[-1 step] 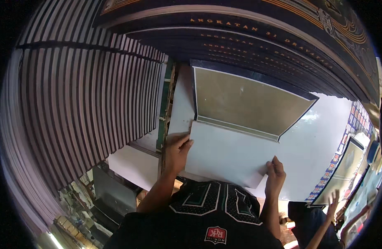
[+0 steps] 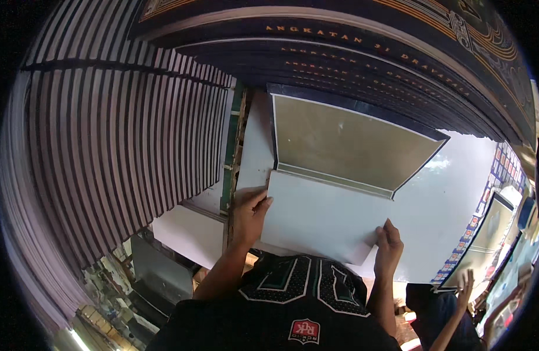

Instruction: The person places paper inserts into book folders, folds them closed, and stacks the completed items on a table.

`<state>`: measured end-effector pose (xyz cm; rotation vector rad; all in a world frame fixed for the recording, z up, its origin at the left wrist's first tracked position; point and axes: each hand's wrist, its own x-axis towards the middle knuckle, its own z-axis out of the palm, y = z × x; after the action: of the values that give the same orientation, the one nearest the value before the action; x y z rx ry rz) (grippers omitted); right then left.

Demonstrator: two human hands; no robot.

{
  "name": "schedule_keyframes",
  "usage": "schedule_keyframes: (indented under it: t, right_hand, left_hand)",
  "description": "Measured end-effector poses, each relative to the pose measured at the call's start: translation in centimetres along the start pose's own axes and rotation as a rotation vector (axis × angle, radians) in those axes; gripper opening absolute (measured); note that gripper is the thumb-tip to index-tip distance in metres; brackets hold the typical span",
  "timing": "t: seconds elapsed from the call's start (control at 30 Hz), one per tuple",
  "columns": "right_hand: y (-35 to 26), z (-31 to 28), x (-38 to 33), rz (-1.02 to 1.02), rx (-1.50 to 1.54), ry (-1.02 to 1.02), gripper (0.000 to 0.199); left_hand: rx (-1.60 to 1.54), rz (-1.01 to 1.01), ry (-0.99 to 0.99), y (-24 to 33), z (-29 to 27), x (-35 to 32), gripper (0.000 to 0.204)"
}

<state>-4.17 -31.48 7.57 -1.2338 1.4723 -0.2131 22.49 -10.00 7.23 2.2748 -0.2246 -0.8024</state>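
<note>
A white book block or stack of paper (image 2: 322, 213) lies flat in front of me, its far edge along the spine strip of an opened hardback cover (image 2: 345, 140). This cover shows a grey-brown board inside, with dark blue turned-in edges. My left hand (image 2: 249, 216) is closed on the block's left edge, thumb on top and the other fingers partly hidden. At the block's right edge, my right hand (image 2: 389, 248) has its fingers bent together against the side. Whether anything of the cover lies beneath the block is hidden.
Tall stacks of books (image 2: 123, 134) rise at the left. Dark blue covers with gold lettering (image 2: 351, 58) are piled at the far side. The white tabletop (image 2: 457, 187) extends right, toward another opened cover (image 2: 486, 234) and another person's hand (image 2: 465, 286).
The other person's hand at the lower right has shifted slightly left and changed pose. My hands and the block keep their places.
</note>
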Motion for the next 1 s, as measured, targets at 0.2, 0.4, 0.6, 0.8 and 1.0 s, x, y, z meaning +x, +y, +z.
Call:
schedule_keyframes:
  t: [0.2, 0.4, 0.6, 0.8, 1.0]
  right_hand:
    - [-0.7, -0.2, 0.2, 0.01, -0.11, -0.012, 0.033]
    - [-0.2, -0.5, 0.7, -0.114, -0.345, 0.021, 0.029]
    - [0.7, -0.6, 1.1, -0.302, -0.39, 0.039, 0.024]
    - [-0.4, -0.4, 0.8, -0.08, -0.185, 0.079, 0.019]
    - [-1.3, -0.7, 1.0, -0.001, -0.146, 0.039, 0.018]
  left_hand:
    - [0.111, 0.182, 0.068, 0.0, 0.4, -0.1, 0.027]
    - [0.246, 0.166, 0.096, 1.7, 0.5, -0.5, 0.026]
    - [0.246, 0.068, 0.116, 2.3, 1.0, -1.0, 0.031]
    - [0.086, 0.092, 0.179, 0.9, 1.8, -0.5, 0.043]
    - [0.068, 0.05, 0.185, 0.9, 1.7, -0.5, 0.042]
